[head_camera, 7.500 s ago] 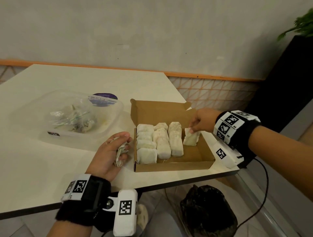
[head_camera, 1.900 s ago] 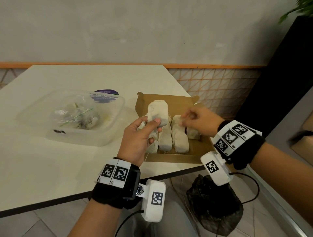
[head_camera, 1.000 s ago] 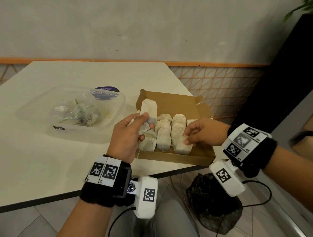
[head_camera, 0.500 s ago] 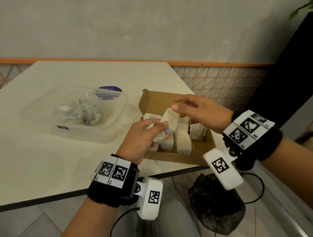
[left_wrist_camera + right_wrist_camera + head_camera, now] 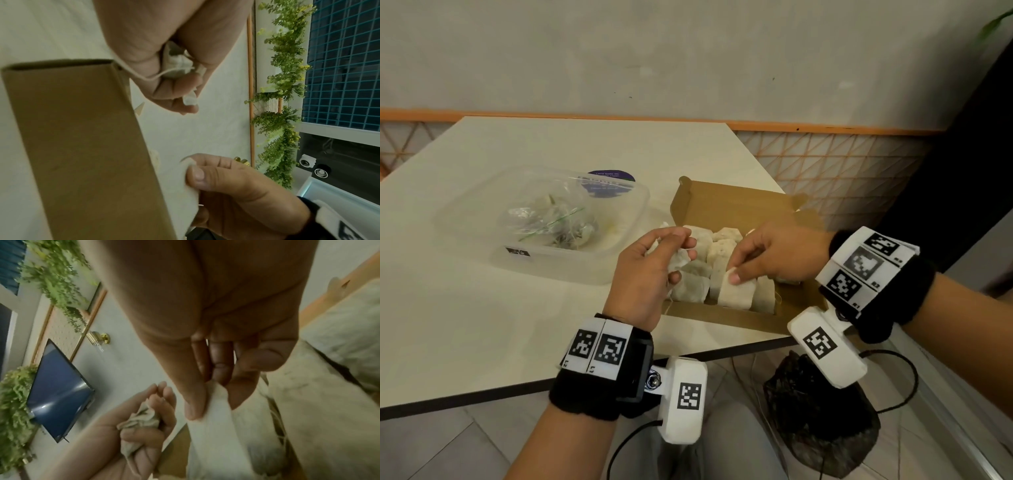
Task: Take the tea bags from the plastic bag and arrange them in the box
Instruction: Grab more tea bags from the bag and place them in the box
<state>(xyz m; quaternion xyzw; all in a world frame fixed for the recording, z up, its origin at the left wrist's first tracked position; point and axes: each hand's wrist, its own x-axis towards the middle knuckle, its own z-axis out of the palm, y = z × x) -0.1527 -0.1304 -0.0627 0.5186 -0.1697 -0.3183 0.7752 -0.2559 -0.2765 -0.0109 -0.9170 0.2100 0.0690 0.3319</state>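
- The right hand [image 5: 774,253] pinches the top of a tea bag [image 5: 736,291] between thumb and fingers; the bag stands in the front row of the cardboard box [image 5: 726,202], among the other tea bags [image 5: 719,246] packed there.
- The left hand [image 5: 647,274] hovers over the box's left edge, fingers curled tight around a crumpled tea bag [image 5: 678,263] with a loose string.
- The box sits open near the table's [image 5: 482,325] front right corner, its lid flap standing up at the back.
- Left of the box, a clear plastic tub [image 5: 571,270] holds the plastic bag [image 5: 548,222] with more tea bags inside.
- A dark bag [image 5: 818,421] lies on the floor below the table edge.
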